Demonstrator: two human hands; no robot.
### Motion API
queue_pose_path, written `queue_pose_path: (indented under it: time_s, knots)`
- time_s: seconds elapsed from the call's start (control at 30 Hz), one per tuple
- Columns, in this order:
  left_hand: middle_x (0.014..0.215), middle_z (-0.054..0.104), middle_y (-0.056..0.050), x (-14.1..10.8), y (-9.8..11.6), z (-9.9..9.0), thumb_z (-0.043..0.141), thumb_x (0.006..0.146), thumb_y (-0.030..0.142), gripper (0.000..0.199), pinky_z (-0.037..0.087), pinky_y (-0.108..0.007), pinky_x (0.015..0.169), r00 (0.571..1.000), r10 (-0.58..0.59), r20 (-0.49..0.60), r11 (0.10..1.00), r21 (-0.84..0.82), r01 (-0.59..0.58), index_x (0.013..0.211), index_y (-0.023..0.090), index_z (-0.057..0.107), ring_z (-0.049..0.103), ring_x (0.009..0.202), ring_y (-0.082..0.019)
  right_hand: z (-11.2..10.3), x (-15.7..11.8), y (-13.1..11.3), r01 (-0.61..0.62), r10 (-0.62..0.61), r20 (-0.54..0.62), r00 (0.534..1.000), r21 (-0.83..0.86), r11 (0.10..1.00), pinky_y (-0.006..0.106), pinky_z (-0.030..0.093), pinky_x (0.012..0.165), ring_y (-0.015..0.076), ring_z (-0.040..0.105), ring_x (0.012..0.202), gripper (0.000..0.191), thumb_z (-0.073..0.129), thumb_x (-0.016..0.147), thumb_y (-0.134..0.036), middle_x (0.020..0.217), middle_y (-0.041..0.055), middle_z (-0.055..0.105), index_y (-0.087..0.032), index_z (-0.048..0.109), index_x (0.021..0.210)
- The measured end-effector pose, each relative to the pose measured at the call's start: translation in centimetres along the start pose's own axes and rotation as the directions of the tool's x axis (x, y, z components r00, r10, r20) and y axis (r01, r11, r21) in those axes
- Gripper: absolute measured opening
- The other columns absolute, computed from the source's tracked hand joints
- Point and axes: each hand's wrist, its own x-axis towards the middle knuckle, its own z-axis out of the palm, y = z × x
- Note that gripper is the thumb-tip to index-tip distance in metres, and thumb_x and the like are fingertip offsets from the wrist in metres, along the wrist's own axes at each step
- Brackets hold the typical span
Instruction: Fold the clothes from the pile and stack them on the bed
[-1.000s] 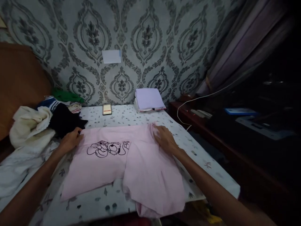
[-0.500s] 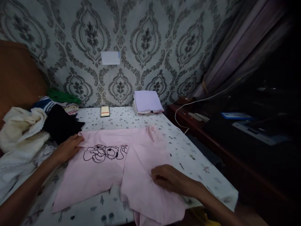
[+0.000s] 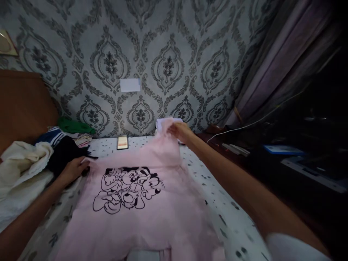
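Observation:
A pink shirt (image 3: 116,228) with black-line cartoon figures on its front is spread out before me, its lower part running past the bottom of the view. At its far left corner, my left hand (image 3: 74,169) pinches the cloth with closed fingers. My right hand (image 3: 179,131) reaches far forward and grips the far right part of the shirt, lifting it above the table. That raised cloth partly covers a lilac-topped stack (image 3: 160,123) at the back. The fingertips of my right hand are partly hidden in the fabric.
Piled clothes, among them a cream cloth (image 3: 24,159), a black garment (image 3: 63,154) and a green one (image 3: 74,125), lie at the left. A phone-like item (image 3: 122,142) rests on the patterned white tablecloth (image 3: 107,148). A white cable (image 3: 244,127) runs on the right.
My right hand has moved forward from the near right and lifted the far right cloth. The folded part has opened out, showing more of the print. My left hand stays at the left corner.

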Motion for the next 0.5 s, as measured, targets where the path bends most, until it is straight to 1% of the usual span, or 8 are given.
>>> queue_pose_path:
  time_s: [0.07,0.1,0.13,0.2,0.27,0.33,0.43,0.5]
  knots:
    - [0.078,0.067,-0.007,1.5,1.1,0.1,0.037,0.085,0.042,0.032,0.048,-0.029,0.061,0.997,-0.041,-0.062,0.996,0.077,0.046,0.087,0.019,0.059,0.064,0.071,-0.023,0.9,4.5,1.4,-0.003,0.0,-0.096,0.995,-0.029,1.0,0.029,0.052,0.072,0.0138,0.061,0.071,0.02,0.062,0.08,-0.039,0.076,-0.0021,0.061,-0.025,0.048,0.085]
    - [0.081,0.068,-0.009,2.1,1.6,0.3,0.037,0.085,0.038,0.029,0.048,-0.03,0.064,0.995,-0.052,-0.08,0.99,0.127,0.062,0.087,0.018,0.059,0.066,0.077,-0.024,1.2,5.6,2.6,-0.018,0.01,-0.139,0.99,-0.054,0.998,0.03,0.052,0.075,0.0136,0.061,0.073,0.017,0.058,0.082,-0.038,0.077,-0.0023,0.06,-0.025,0.048,0.087]
    - [0.084,0.069,-0.011,2.5,2.0,0.5,0.037,0.086,0.035,0.028,0.048,-0.031,0.067,0.994,-0.065,-0.086,0.982,0.17,0.079,0.087,0.018,0.06,0.067,0.083,-0.027,1.2,6.1,3.8,-0.037,0.021,-0.177,0.984,-0.085,0.996,0.031,0.051,0.077,0.0136,0.06,0.075,0.015,0.056,0.083,-0.037,0.078,-0.0022,0.059,-0.025,0.048,0.089]
    - [0.092,0.071,-0.015,3.0,2.6,1.3,0.038,0.087,0.033,0.028,0.048,-0.034,0.068,0.994,-0.074,-0.078,0.968,0.236,0.09,0.088,0.018,0.061,0.067,0.092,-0.032,0.7,5.0,6.6,-0.079,0.039,-0.233,0.972,-0.164,0.983,0.032,0.05,0.077,0.0148,0.059,0.078,0.014,0.053,0.083,-0.035,0.078,-0.0014,0.058,-0.024,0.048,0.09]
    - [0.1,0.071,-0.018,2.9,2.8,2.0,0.036,0.09,0.034,0.032,0.048,-0.037,0.068,0.997,-0.06,-0.051,0.945,0.32,0.073,0.095,0.017,0.062,0.067,0.097,-0.035,-0.6,1.9,9.0,-0.117,0.046,-0.263,0.964,-0.261,0.958,0.034,0.049,0.077,0.0171,0.058,0.079,0.016,0.055,0.08,-0.035,0.076,-0.0004,0.058,-0.023,0.051,0.089]
    - [0.105,0.071,-0.02,2.4,2.9,2.4,0.034,0.092,0.035,0.037,0.049,-0.038,0.069,0.999,-0.034,-0.012,0.919,0.392,0.036,0.104,0.015,0.062,0.068,0.098,-0.036,-2.4,-2.3,10.8,-0.15,0.045,-0.283,0.958,-0.361,0.92,0.037,0.048,0.079,0.0193,0.056,0.08,0.017,0.057,0.076,-0.035,0.075,0.0001,0.058,-0.022,0.054,0.086]
    - [0.109,0.071,-0.02,1.8,2.8,2.6,0.036,0.093,0.041,0.041,0.051,-0.038,0.072,0.999,-0.027,0.032,0.902,0.431,0.011,0.112,0.013,0.061,0.067,0.103,-0.035,-4.9,-9.7,12.2,-0.196,0.046,-0.309,0.95,-0.477,0.857,0.041,0.046,0.086,0.0217,0.055,0.083,0.021,0.059,0.075,-0.039,0.081,0.0026,0.06,-0.022,0.058,0.086]
    - [0.111,0.071,-0.019,1.8,2.9,2.6,0.041,0.092,0.044,0.041,0.051,-0.037,0.075,0.998,-0.035,0.053,0.891,0.454,0.007,0.111,0.014,0.062,0.065,0.108,-0.035,-5.9,-14.8,12.4,-0.212,0.02,-0.304,0.952,-0.614,0.76,0.044,0.046,0.088,0.0245,0.056,0.088,0.029,0.056,0.079,-0.047,0.09,0.0065,0.062,-0.021,0.06,0.091]
